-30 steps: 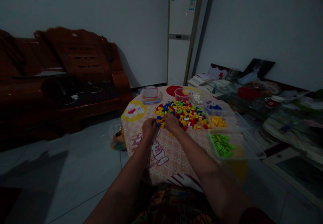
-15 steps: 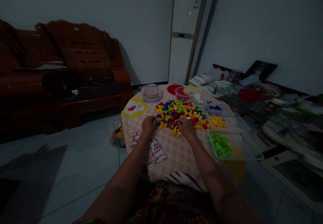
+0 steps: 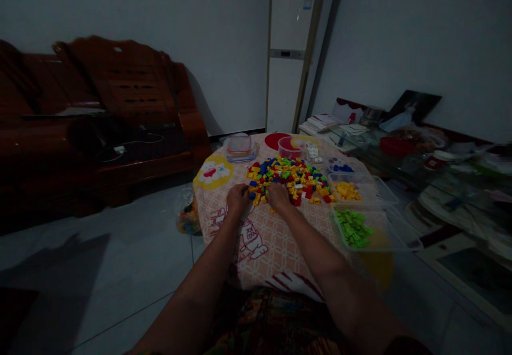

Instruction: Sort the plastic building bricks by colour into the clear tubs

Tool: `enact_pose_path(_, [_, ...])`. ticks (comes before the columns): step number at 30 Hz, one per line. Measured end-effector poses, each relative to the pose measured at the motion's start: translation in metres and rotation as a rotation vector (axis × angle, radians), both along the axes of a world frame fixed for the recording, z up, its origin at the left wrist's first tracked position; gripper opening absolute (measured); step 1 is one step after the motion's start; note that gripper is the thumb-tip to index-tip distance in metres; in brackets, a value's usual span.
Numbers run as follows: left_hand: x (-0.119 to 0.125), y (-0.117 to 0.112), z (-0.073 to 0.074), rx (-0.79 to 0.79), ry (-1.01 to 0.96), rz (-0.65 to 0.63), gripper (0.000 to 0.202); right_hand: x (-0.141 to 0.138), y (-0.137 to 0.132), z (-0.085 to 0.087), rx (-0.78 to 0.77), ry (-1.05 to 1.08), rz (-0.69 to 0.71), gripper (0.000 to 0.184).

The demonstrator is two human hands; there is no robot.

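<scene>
A mixed heap of toy building bricks in yellow, red, blue and green lies on the patterned tablecloth. At the heap's left edge is my left hand, its fingers curled together beside a blue brick; what they hold, if anything, is hidden. My right hand reaches into the near side of the heap with bent, closed fingers. A speck of green shows at its fingertips, but I cannot tell whether it is gripped.
On the right, clear trays hold green bricks, yellow bricks and blue bricks. A round pink tub and stacked lidded boxes stand at the back. Beyond the trays is a cluttered glass table; a wooden bench stands left.
My right hand has moved left across the near edge of the heap, closer to my left hand. The left hand stays nearly in place. The view has shifted slightly.
</scene>
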State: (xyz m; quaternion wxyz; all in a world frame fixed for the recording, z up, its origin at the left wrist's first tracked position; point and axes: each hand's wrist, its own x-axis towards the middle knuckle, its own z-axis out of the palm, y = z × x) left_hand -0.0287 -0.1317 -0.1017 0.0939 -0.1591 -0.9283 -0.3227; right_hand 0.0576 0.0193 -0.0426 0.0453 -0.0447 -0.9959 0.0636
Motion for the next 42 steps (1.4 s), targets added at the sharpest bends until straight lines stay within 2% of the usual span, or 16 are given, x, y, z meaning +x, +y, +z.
enact_pose_path(2, [0.001, 0.000, 0.001, 0.002, -0.004, 0.007, 0.037, 0.016, 0.007, 0.003, -0.006, 0.014, 0.011, 0.029])
enact_pose_path(5, [0.003, 0.001, 0.002, 0.008, -0.017, 0.003, 0.036, 0.049, 0.022, 0.005, -0.079, 0.141, -0.013, 0.029])
enact_pose_path(8, [0.003, 0.001, 0.002, 0.017, -0.020, 0.007, 0.036, 0.088, 0.046, 0.003, -0.165, 0.290, -0.096, 0.029])
enact_pose_path(11, [0.003, 0.001, 0.002, 0.027, -0.015, 0.015, 0.036, 0.128, 0.076, -0.005, -0.188, 0.417, -0.212, 0.030])
enact_pose_path(15, [0.002, 0.002, 0.001, 0.025, -0.014, 0.019, 0.036, 0.174, 0.118, -0.014, -0.138, 0.520, -0.398, 0.032])
enact_pose_path(19, [0.001, 0.002, 0.001, 0.022, -0.020, 0.021, 0.037, 0.197, 0.143, -0.015, -0.046, 0.537, -0.541, 0.031])
enact_pose_path(22, [0.001, 0.001, 0.002, 0.018, -0.014, 0.016, 0.038, 0.191, 0.137, -0.011, -0.041, 0.586, -0.534, 0.031])
enact_pose_path(26, [0.001, 0.001, 0.001, 0.015, -0.012, 0.014, 0.038, 0.157, 0.098, -0.012, -0.111, 0.581, -0.306, 0.029])
enact_pose_path(29, [0.001, 0.001, 0.001, 0.018, -0.013, 0.005, 0.037, 0.124, 0.061, -0.016, -0.134, 0.478, -0.150, 0.023])
enact_pose_path(34, [0.001, 0.000, 0.000, 0.021, -0.004, 0.006, 0.037, 0.079, 0.018, -0.012, -0.092, 0.265, -0.026, 0.018])
enact_pose_path(38, [0.000, 0.000, -0.002, 0.032, 0.001, 0.017, 0.036, 0.054, 0.007, -0.009, -0.034, 0.193, 0.007, 0.019])
enact_pose_path(42, [0.000, 0.000, -0.003, 0.032, 0.006, 0.015, 0.036, 0.035, 0.008, -0.019, 0.027, 0.124, 0.028, 0.025])
